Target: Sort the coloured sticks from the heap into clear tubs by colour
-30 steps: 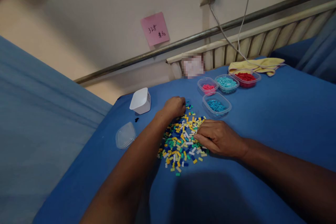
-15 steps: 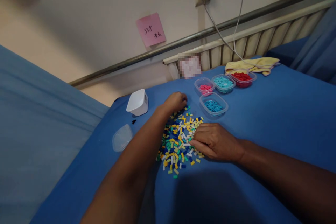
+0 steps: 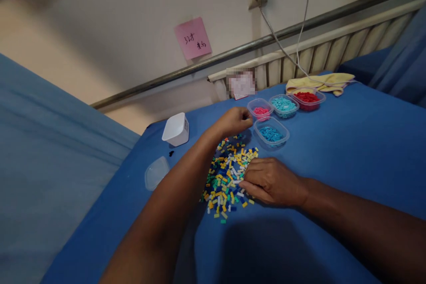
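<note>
My left hand [image 3: 234, 123], its fingers closed, hovers just left of the clear tubs of pink pieces [image 3: 261, 112] and blue pieces [image 3: 271, 134]. Whatever it may pinch is hidden from me. A loose pile of small yellow, white, green and dark blue plastic building bricks [image 3: 229, 171] spreads over the blue sheet [image 3: 349, 155]. At the pile's right edge rests my right hand [image 3: 271, 180], fingers curled down among the bricks. Its fingertips are partly covered, and I cannot make out anything in them.
Two more clear tubs hold light-blue pieces [image 3: 284, 104] and red pieces [image 3: 306, 100]. Behind them lies a yellow cloth [image 3: 319, 82]. On the left are a white tub [image 3: 176, 129] and clear lids [image 3: 157, 173]. A cable [image 3: 282, 41] hangs from the wall socket.
My left hand has moved right from the far end of the pile towards the pink and blue tubs. My right hand stays at the pile's edge. The view has shifted slightly.
</note>
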`<act>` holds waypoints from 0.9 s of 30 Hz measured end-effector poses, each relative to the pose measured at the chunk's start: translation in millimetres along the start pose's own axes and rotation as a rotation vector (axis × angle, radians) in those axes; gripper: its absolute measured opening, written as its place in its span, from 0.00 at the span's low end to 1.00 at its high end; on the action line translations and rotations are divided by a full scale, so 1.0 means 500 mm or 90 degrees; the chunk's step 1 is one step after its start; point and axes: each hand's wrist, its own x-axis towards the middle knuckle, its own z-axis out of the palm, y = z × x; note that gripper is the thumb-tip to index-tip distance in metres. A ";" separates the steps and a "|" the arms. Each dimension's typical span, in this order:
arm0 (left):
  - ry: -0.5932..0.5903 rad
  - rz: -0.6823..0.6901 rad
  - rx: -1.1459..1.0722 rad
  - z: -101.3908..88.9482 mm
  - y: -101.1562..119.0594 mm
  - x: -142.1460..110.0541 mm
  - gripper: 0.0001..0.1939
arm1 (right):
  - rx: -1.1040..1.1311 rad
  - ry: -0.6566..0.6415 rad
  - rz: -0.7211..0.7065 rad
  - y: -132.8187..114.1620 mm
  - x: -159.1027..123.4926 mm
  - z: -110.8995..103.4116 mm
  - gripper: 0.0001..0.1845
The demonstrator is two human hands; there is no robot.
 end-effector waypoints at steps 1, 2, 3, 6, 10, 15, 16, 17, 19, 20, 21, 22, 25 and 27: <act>-0.005 0.041 -0.033 0.005 0.015 0.008 0.06 | -0.001 -0.001 -0.001 0.000 0.000 -0.001 0.22; -0.009 0.076 -0.060 0.010 0.027 0.015 0.06 | -0.001 -0.002 -0.001 -0.001 0.000 -0.001 0.22; -0.010 0.101 -0.079 0.013 0.035 0.020 0.07 | -0.002 -0.002 0.000 -0.001 -0.001 -0.003 0.23; -0.004 0.093 -0.052 0.005 0.032 0.013 0.10 | -0.006 -0.002 -0.003 -0.001 -0.002 -0.005 0.23; -0.082 -0.002 0.157 -0.032 -0.025 -0.050 0.13 | -0.005 0.002 -0.015 -0.004 -0.002 -0.002 0.23; -0.213 -0.010 0.336 -0.035 -0.087 -0.129 0.22 | -0.003 -0.001 -0.020 -0.008 -0.004 0.005 0.23; -0.219 -0.001 0.341 -0.030 -0.090 -0.137 0.23 | -0.003 -0.004 -0.020 -0.009 -0.004 0.005 0.22; -0.217 0.006 0.342 -0.025 -0.091 -0.142 0.23 | -0.002 -0.007 -0.019 -0.009 -0.004 0.005 0.22; -0.204 0.007 0.347 -0.017 -0.088 -0.146 0.21 | -0.002 -0.012 -0.017 -0.009 -0.004 0.003 0.22; -0.202 0.002 0.353 -0.016 -0.086 -0.148 0.20 | -0.003 -0.013 -0.015 -0.009 -0.005 0.002 0.22; -0.204 -0.001 0.362 -0.015 -0.085 -0.149 0.19 | -0.004 -0.013 -0.014 -0.009 -0.005 0.001 0.22; -0.205 -0.002 0.370 -0.015 -0.085 -0.150 0.18 | -0.006 -0.015 -0.013 -0.009 -0.005 0.001 0.22; -0.192 -0.001 0.392 -0.014 -0.091 -0.158 0.16 | -0.010 -0.014 -0.013 -0.009 -0.006 0.001 0.22; -0.177 0.003 0.401 -0.012 -0.096 -0.163 0.14 | -0.009 -0.014 -0.012 -0.009 -0.006 0.002 0.22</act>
